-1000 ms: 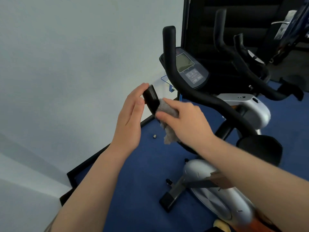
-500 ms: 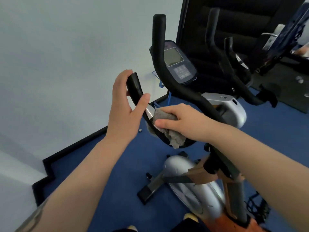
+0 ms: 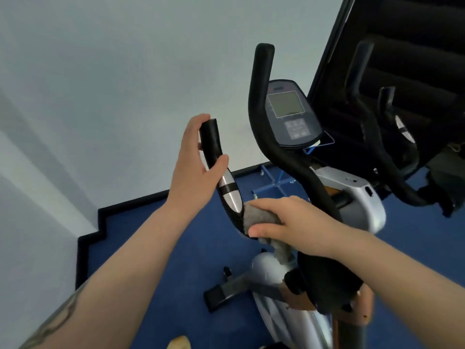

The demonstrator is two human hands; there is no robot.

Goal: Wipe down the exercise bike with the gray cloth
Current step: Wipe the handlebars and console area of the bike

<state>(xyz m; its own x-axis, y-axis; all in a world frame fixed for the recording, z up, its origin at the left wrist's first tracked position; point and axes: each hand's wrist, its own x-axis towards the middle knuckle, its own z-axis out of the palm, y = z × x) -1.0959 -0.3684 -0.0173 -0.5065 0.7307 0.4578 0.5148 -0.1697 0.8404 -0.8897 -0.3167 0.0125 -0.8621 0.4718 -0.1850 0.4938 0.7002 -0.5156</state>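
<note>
While the left hand [image 3: 193, 170] grips the handlebar [image 3: 211, 143], the right hand [image 3: 289, 222] clutches the cloth [image 3: 259, 217]; soft, light, it should bunch easily around the bar.

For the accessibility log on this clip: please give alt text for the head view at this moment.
A person's right hand grips a gray cloth wrapped round the lower bend of an exercise bike's left handlebar, while the left hand holds that bar's black foam tip. The bike's console and right handlebar rise behind, above blue carpet.
</note>
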